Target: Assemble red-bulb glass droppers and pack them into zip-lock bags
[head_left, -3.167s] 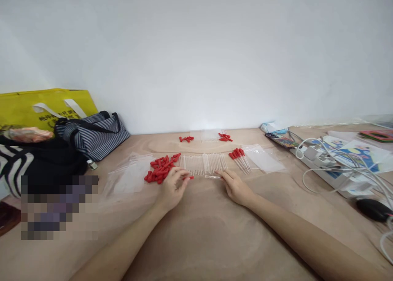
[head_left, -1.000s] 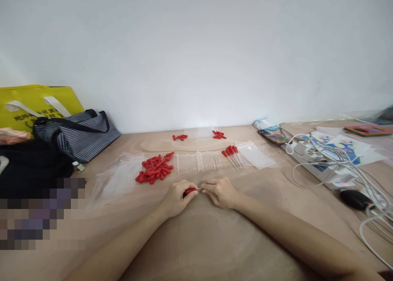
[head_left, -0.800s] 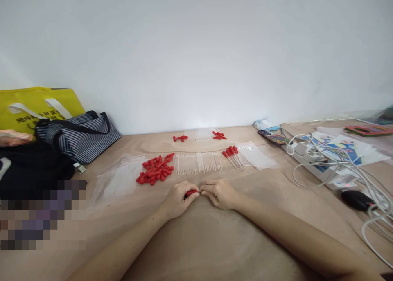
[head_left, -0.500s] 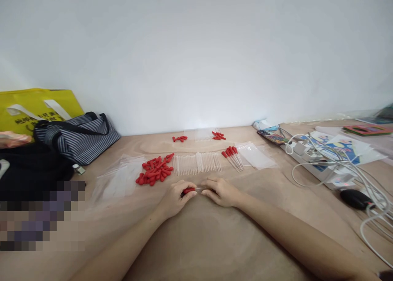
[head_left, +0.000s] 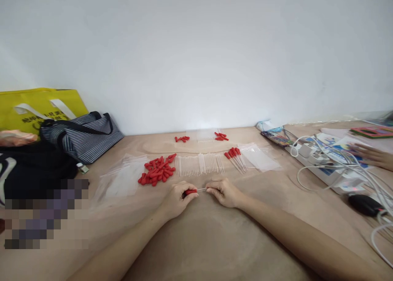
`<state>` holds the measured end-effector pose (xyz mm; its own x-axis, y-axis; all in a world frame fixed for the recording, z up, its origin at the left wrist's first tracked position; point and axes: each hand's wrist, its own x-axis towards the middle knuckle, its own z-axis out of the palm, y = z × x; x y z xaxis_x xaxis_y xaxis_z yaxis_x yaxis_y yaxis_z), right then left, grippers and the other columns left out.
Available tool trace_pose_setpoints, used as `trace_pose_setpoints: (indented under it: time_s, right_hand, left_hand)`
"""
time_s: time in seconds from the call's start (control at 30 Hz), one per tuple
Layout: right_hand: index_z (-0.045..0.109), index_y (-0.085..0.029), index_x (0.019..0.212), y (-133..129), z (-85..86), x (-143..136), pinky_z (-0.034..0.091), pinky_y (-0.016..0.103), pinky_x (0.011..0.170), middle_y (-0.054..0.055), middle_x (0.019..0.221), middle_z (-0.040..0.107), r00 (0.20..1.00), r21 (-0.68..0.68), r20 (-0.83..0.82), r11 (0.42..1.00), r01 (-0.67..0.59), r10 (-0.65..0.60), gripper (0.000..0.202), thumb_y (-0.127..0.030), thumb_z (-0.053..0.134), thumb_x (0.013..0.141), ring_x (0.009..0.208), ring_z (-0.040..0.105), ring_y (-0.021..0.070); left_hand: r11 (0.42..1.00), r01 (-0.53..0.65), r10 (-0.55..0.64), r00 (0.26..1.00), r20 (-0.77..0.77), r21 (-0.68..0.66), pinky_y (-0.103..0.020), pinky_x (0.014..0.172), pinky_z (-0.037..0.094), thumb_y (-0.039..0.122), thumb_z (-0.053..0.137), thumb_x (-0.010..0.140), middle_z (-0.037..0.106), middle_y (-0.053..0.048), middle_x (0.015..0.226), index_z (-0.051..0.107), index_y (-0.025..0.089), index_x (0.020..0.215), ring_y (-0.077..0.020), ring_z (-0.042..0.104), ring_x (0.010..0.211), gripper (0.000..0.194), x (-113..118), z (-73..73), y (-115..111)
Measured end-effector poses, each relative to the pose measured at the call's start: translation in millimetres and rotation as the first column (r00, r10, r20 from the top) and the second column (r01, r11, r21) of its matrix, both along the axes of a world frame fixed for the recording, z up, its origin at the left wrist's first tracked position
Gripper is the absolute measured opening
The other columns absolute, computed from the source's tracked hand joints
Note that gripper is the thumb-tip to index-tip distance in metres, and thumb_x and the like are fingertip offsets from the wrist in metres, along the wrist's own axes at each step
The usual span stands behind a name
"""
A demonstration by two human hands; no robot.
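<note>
My left hand (head_left: 178, 199) is closed around a red rubber dropper bulb (head_left: 192, 191), whose open end points right. A thin clear dropper tube (head_left: 201, 189) runs from the bulb's mouth to my right hand (head_left: 224, 192), whose fingers pinch its far end. How deep the tube sits in the bulb is hidden. Beyond my left hand lies a heap of red bulbs (head_left: 156, 171). A row of clear tubes (head_left: 199, 164) stretches behind both hands. To its right, several droppers with red bulbs fitted (head_left: 236, 158) lie side by side.
Clear plastic bags lie at left (head_left: 121, 178) and right (head_left: 259, 156). Near the wall are more red bulbs (head_left: 182, 139). A striped bag (head_left: 89, 138) and yellow bag (head_left: 58, 97) stand left. At right are a power strip (head_left: 331, 180), cables, a black mouse (head_left: 364, 204) and another person's hand (head_left: 373, 155).
My right fingers have shifted slightly right, so more tube shows between my hands. Another person's hand has come into view at the right. The view has shifted a little.
</note>
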<state>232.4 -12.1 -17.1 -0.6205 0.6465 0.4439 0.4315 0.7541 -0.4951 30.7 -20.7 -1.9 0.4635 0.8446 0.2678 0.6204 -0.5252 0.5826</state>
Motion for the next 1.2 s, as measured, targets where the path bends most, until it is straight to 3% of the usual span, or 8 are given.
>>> trace_pose_setpoints:
  time_s: [0.47, 0.57, 0.63, 0.7, 0.77, 0.87, 0.97, 1.2]
  right_hand:
    - [0.059, -0.015, 0.091, -1, 4.2, 3, 0.040, 0.023, 0.066, 0.004, 0.075, 0.052, 0.995, 0.000, 0.099, 1.000, -0.009, 0.009, 0.026, -0.022, 0.034, 0.087, 0.071, 0.048, 0.0127]
    - [0.061, -0.015, 0.088, 2, 5.7, 9, 0.039, 0.025, 0.067, 0.005, 0.074, 0.051, 0.988, 0.073, 0.151, 0.997, 0.032, -0.042, 0.024, -0.022, 0.038, 0.085, 0.072, 0.048, 0.0142]
    - [0.062, -0.015, 0.087, 9, 4.9, 17, 0.040, 0.026, 0.069, 0.006, 0.076, 0.053, 0.982, 0.086, 0.117, 0.987, 0.136, -0.145, 0.023, -0.020, 0.039, 0.084, 0.074, 0.049, 0.0147]
    - [0.061, -0.014, 0.087, 21, 2.9, 29, 0.040, 0.026, 0.070, 0.007, 0.079, 0.055, 0.943, 0.055, 0.053, 0.944, 0.324, -0.327, 0.024, -0.018, 0.039, 0.083, 0.074, 0.050, 0.0148]
    - [0.062, -0.013, 0.086, 35, 0.2, 43, 0.041, 0.027, 0.071, 0.008, 0.079, 0.055, 0.838, 0.035, 0.025, 0.838, 0.544, -0.545, 0.024, -0.019, 0.039, 0.082, 0.074, 0.052, 0.0159]
    - [0.062, -0.013, 0.088, 50, -4.0, 61, 0.041, 0.027, 0.072, 0.009, 0.083, 0.058, 0.679, 0.014, 0.087, 0.683, 0.730, -0.729, 0.025, -0.021, 0.039, 0.082, 0.075, 0.054, 0.0172]
    - [0.061, -0.014, 0.090, 55, -6.8, 69, 0.040, 0.027, 0.071, 0.011, 0.085, 0.060, 0.582, 0.015, 0.205, 0.597, 0.802, -0.787, 0.027, -0.025, 0.038, 0.083, 0.075, 0.056, 0.0184]
    - [0.056, -0.014, 0.101, 51, -3.9, 65, 0.040, 0.028, 0.072, 0.012, 0.090, 0.063, 0.500, -0.014, 0.372, 0.534, 0.845, -0.782, 0.031, -0.030, 0.035, 0.085, 0.086, 0.059, 0.0223]
  left_hand:
    - [0.996, 0.029, -0.031, 0.999, 0.019, 0.079, -0.025, 0.062, 0.042, 0.025, 0.053, 0.077, 0.062, -0.002, 0.070, 0.062, 0.017, 0.076, -0.0136, 0.055, 0.065, 0.012, -3, -0.9, 3]
    - [0.993, 0.000, -0.005, 0.999, 0.047, 0.115, -0.029, 0.072, 0.044, 0.027, 0.053, 0.078, 0.062, -0.004, 0.086, 0.060, 0.019, 0.090, -0.0162, 0.055, 0.079, 0.017, -8, -2.8, 6]
    - [0.986, -0.094, 0.084, 0.994, 0.074, 0.140, -0.031, 0.076, 0.044, 0.028, 0.054, 0.076, 0.058, -0.005, 0.096, 0.054, 0.020, 0.104, -0.0170, 0.054, 0.084, 0.029, -13, -5.4, 10]
    - [0.976, -0.183, 0.174, 0.982, 0.080, 0.121, -0.030, 0.072, 0.045, 0.029, 0.054, 0.075, 0.057, -0.005, 0.092, 0.050, 0.019, 0.108, -0.0159, 0.055, 0.078, 0.034, -19, -8.1, 13]
    - [0.977, -0.200, 0.195, 0.979, 0.057, 0.078, -0.028, 0.065, 0.046, 0.028, 0.053, 0.075, 0.057, -0.002, 0.084, 0.051, 0.018, 0.104, -0.0141, 0.054, 0.069, 0.031, -22, -10.2, 15]
    - [0.987, -0.145, 0.145, 0.989, 0.003, 0.066, -0.027, 0.064, 0.045, 0.027, 0.055, 0.073, 0.058, -0.001, 0.081, 0.054, 0.019, 0.098, -0.0140, 0.054, 0.068, 0.026, -22, -11.6, 16]
    - [0.989, -0.120, 0.123, 0.992, -0.030, 0.081, -0.027, 0.063, 0.044, 0.026, 0.055, 0.072, 0.059, -0.002, 0.082, 0.054, 0.020, 0.095, -0.0148, 0.054, 0.070, 0.024, -20, -11.5, 15]
    - [0.992, -0.085, 0.090, 0.994, -0.055, 0.090, -0.027, 0.065, 0.044, 0.027, 0.054, 0.074, 0.058, -0.002, 0.082, 0.056, 0.019, 0.090, -0.0153, 0.054, 0.072, 0.018, -20, -10.8, 16]
